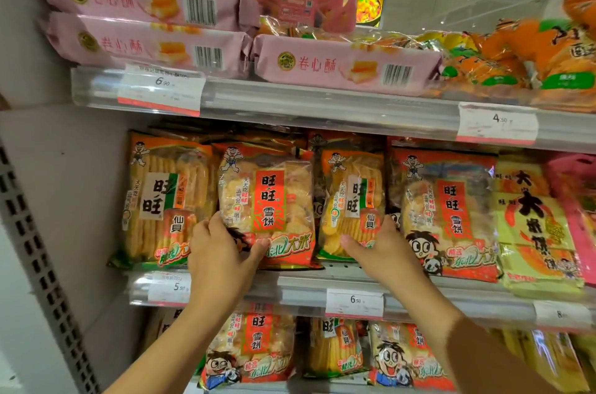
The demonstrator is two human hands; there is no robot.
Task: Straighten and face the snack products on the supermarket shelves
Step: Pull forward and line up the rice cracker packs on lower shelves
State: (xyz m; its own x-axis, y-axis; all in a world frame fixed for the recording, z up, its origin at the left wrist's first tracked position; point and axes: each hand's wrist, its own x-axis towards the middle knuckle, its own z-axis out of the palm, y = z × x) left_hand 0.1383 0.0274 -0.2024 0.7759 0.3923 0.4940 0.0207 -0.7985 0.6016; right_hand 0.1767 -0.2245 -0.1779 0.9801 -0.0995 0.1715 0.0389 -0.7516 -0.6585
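Between them, left hand [222, 251] grips red snow-cracker bag [267, 206]; right hand [383, 251] apparently grips yellow senbei bag [353, 197].

1. My left hand [219, 251] grips the lower left corner of the red rice cracker bag [267, 206], thumb across its front.
2. My right hand [380, 248] holds the green-striped bag [353, 200] just right of it, fingers behind.

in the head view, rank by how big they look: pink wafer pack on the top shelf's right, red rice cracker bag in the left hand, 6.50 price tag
1. pink wafer pack
2. red rice cracker bag, looks close to it; unsure
3. 6.50 price tag
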